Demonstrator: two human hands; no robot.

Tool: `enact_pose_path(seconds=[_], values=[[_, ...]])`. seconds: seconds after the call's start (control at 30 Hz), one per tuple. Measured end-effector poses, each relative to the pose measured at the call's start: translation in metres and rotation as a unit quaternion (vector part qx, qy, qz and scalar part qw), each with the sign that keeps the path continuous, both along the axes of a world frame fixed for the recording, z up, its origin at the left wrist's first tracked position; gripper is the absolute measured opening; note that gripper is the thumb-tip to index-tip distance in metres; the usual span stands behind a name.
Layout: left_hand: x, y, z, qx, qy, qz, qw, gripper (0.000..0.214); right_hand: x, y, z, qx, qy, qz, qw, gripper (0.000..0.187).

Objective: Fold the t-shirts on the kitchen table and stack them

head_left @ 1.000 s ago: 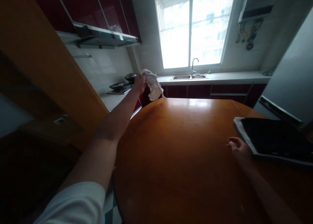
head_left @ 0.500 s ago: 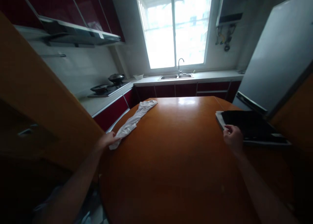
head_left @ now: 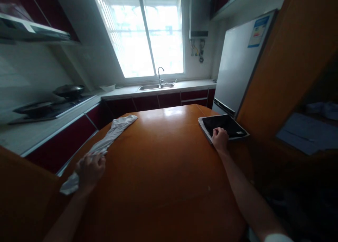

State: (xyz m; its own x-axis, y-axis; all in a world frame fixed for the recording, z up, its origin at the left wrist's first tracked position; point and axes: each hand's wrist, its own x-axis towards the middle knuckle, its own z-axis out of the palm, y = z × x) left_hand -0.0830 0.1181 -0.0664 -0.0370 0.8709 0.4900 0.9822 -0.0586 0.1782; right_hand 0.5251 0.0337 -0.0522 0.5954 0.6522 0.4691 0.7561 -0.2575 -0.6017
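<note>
A long white cloth lies stretched along the left edge of a round orange-brown table. My left hand rests on the near end of that cloth, fingers curled and a little blurred. My right hand is closed on the near corner of a folded black garment, which lies on a grey-white sheet at the table's right edge.
A grey fridge stands right behind the garment, with an orange wooden panel beside it. A counter with a stove and wok runs along the left. A sink with a tap sits under the window.
One second ago my left hand held the bunched cloth up at the far edge; it now lies stretched on the table. My right hand went from near the garment to gripping it. The view swung right.
</note>
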Motion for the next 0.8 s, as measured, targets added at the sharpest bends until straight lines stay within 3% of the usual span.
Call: enact_pose_path(seconds=[0.1, 0.17, 0.23, 0.27, 0.3, 0.33, 0.37, 0.47, 0.53, 0.67, 0.8], values=[[0.054, -0.003, 0.004, 0.081, -0.056, -0.059, 0.993, 0.032, -0.05, -0.01, 0.01, 0.08, 0.004, 0.141, 0.987, 0.023], [0.089, -0.004, 0.006, 0.079, -0.107, -0.127, 0.983, 0.031, -0.095, -0.025, 0.013, 0.078, 0.043, 0.318, 0.944, 0.022], [0.121, -0.009, 0.006, 0.059, -0.164, -0.184, 0.967, 0.033, -0.133, -0.043, 0.016, 0.008, 0.094, 0.548, 0.831, 0.021], [0.134, -0.013, 0.005, 0.03, -0.186, -0.204, 0.961, 0.034, -0.146, -0.051, 0.016, -0.03, 0.115, 0.625, 0.771, 0.022], [0.146, -0.018, 0.003, -0.004, -0.207, -0.219, 0.953, 0.035, -0.155, -0.056, 0.016, -0.052, 0.133, 0.67, 0.729, 0.023], [0.157, -0.025, 0.001, -0.044, -0.221, -0.243, 0.943, 0.038, -0.159, -0.06, 0.015, -0.057, 0.148, 0.683, 0.713, 0.023], [0.166, -0.032, -0.001, -0.075, -0.22, -0.273, 0.933, 0.04, -0.16, -0.06, 0.012, -0.047, 0.157, 0.669, 0.725, 0.022], [0.182, -0.057, -0.007, -0.166, -0.155, -0.361, 0.905, 0.043, -0.151, -0.05, -0.003, -0.007, 0.136, 0.575, 0.807, 0.018], [0.184, -0.069, -0.006, -0.203, -0.116, -0.388, 0.892, 0.045, -0.148, -0.043, -0.015, -0.029, 0.099, 0.553, 0.827, 0.015], [0.171, -0.076, 0.007, -0.244, -0.1, -0.411, 0.873, 0.054, -0.154, -0.043, -0.032, -0.075, 0.065, 0.576, 0.811, 0.017], [0.159, -0.076, 0.018, -0.274, -0.073, -0.413, 0.865, 0.053, -0.164, -0.053, -0.03, -0.107, 0.097, 0.608, 0.781, 0.021]])
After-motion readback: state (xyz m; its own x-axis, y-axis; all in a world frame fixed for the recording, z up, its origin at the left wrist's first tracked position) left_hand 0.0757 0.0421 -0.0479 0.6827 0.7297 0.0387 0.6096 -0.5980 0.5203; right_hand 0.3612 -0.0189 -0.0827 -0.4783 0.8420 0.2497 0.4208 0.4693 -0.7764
